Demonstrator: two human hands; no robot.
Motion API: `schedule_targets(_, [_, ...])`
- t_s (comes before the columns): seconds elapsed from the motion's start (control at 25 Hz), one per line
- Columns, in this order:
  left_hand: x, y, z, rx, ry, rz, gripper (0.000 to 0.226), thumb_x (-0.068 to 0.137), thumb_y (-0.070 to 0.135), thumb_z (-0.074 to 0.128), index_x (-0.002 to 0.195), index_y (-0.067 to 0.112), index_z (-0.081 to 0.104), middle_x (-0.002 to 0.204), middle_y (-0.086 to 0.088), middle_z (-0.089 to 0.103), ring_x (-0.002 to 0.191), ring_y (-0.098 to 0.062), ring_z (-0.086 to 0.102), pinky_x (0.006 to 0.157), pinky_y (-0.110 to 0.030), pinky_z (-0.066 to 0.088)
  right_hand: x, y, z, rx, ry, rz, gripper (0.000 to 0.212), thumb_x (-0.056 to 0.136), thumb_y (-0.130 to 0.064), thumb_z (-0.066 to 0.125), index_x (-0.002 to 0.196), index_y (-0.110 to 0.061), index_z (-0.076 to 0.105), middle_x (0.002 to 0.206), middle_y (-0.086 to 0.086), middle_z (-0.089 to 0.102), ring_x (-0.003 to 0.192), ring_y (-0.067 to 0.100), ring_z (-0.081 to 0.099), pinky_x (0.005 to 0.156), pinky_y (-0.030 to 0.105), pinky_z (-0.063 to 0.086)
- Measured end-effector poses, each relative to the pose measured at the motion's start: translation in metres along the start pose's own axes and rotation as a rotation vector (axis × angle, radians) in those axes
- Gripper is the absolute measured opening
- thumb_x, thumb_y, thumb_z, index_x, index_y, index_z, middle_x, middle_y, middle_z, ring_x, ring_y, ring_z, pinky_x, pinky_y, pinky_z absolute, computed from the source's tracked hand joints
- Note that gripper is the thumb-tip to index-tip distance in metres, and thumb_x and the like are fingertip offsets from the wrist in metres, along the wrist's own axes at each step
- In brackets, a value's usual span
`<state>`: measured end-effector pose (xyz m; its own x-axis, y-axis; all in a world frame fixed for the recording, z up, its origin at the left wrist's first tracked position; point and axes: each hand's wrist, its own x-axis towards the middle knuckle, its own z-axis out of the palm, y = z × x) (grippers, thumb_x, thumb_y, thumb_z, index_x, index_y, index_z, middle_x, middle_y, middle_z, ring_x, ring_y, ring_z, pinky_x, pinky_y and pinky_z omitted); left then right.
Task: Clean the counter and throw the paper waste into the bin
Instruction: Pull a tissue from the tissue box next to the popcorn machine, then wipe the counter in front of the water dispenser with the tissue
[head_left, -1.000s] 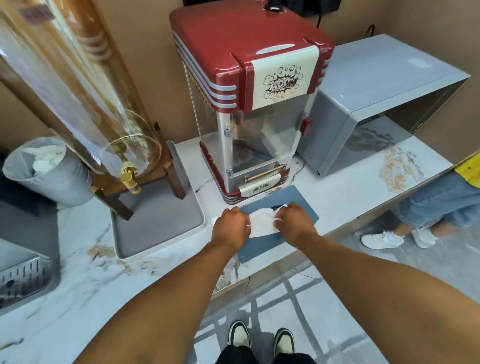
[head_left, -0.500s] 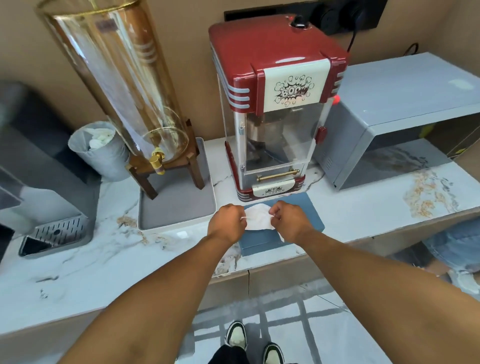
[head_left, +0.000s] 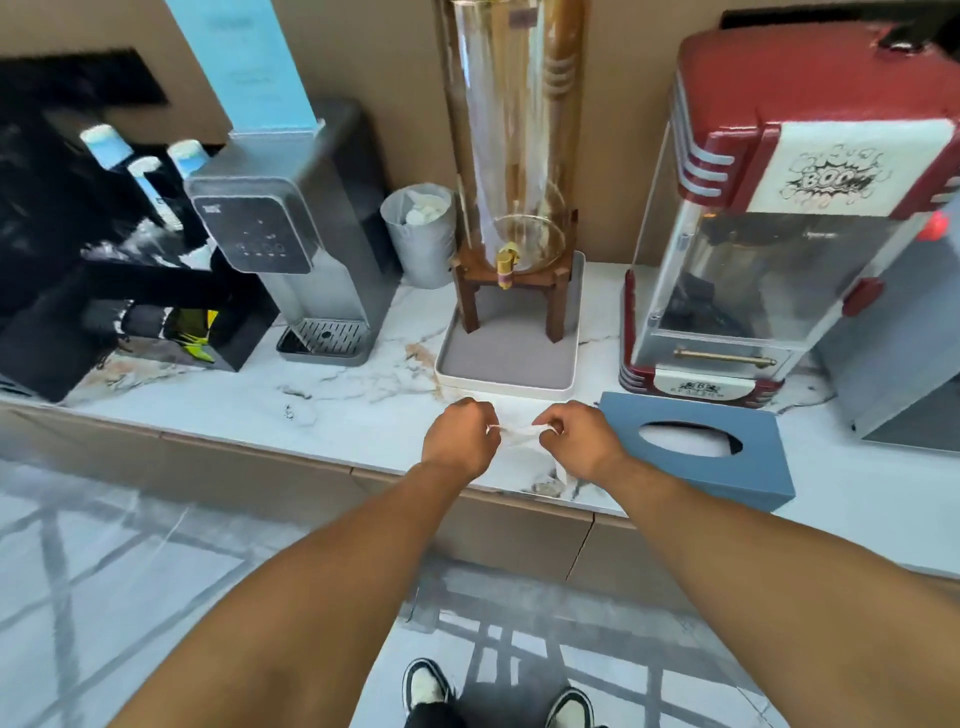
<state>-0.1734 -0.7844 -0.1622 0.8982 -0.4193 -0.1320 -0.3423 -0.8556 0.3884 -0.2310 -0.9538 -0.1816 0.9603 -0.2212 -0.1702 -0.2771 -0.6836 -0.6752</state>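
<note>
I hold the tissue (head_left: 519, 434) stretched between my hands, just above the tabletop (head_left: 363, 415) near its front edge, in front of the tray (head_left: 506, 382). My left hand (head_left: 460, 436) pinches one end and my right hand (head_left: 576, 441) pinches the other, each closed on the paper, with a short gap between them. The tissue looks thin, light and limp; I judge it will tear if pulled hard or wetted, so folding it into a pad and pressing with flat fingers should suit wiping better than gripping by the edges. The box (head_left: 696, 449) sits just to the right of my right hand, and the bin (head_left: 421, 234), already holding crumpled paper, stands at the back beside the dispenser (head_left: 511, 156). A second ago my hands were over the box, with the tissue bunched wider between them; now they are off to its left, over bare marble.
</note>
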Motion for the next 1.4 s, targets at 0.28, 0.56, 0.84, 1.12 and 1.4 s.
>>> schedule_targets(0.28, [-0.034, -0.105, -0.045, -0.023, 0.071, -0.111, 0.018, 0.092, 0.019, 0.058, 0.104, 0.016, 0.071, 0.111, -0.01, 0.067, 0.103, -0.031, 0.063, 0.084, -0.039, 0.054, 0.014, -0.09, 0.078, 0.001, -0.066, -0.061, 0.005, 0.082, -0.025, 0.073, 0.082, -0.019, 0.073, 0.066, -0.011, 0.057, 0.066, 0.011, 0.053, 0.057, 0.017, 0.037])
schedule_targets(0.56, [-0.054, -0.226, -0.091, -0.036, 0.092, -0.117, 0.018, 0.092, 0.02, 0.058, 0.102, 0.016, 0.071, 0.11, -0.011, 0.067, 0.104, -0.031, 0.063, 0.084, -0.038, 0.053, 0.026, -0.187, 0.161, -0.018, -0.059, -0.06, 0.003, 0.083, -0.022, 0.071, 0.085, -0.021, 0.073, 0.071, -0.008, 0.061, 0.068, 0.01, 0.055, 0.056, 0.015, 0.036])
schedule_targets(0.84, [-0.065, -0.306, -0.118, -0.071, 0.1, -0.151, 0.019, 0.089, 0.018, 0.056, 0.098, 0.014, 0.072, 0.105, -0.013, 0.068, 0.1, -0.035, 0.063, 0.08, -0.04, 0.054, 0.034, -0.253, 0.218, -0.021, -0.075, -0.064, 0.006, 0.084, -0.021, 0.071, 0.086, -0.017, 0.074, 0.073, -0.006, 0.06, 0.071, 0.012, 0.055, 0.06, 0.019, 0.036])
schedule_targets(1.12, [-0.048, -0.355, -0.123, -0.089, 0.097, -0.177, 0.018, 0.091, 0.022, 0.057, 0.101, 0.015, 0.071, 0.109, -0.012, 0.066, 0.102, -0.033, 0.061, 0.076, -0.035, 0.047, 0.063, -0.276, 0.25, -0.035, -0.154, -0.073, 0.008, 0.088, -0.02, 0.067, 0.083, -0.015, 0.072, 0.08, -0.002, 0.065, 0.077, 0.015, 0.058, 0.066, 0.022, 0.039])
schedule_targets(1.4, [0.0, -0.384, -0.121, -0.092, 0.052, -0.199, 0.016, 0.09, 0.018, 0.057, 0.093, 0.016, 0.072, 0.105, -0.012, 0.068, 0.099, -0.033, 0.063, 0.079, -0.036, 0.052, 0.121, -0.276, 0.271, 0.01, -0.168, -0.051, 0.007, 0.086, -0.019, 0.069, 0.08, -0.017, 0.072, 0.076, -0.004, 0.065, 0.075, 0.015, 0.059, 0.069, 0.022, 0.04])
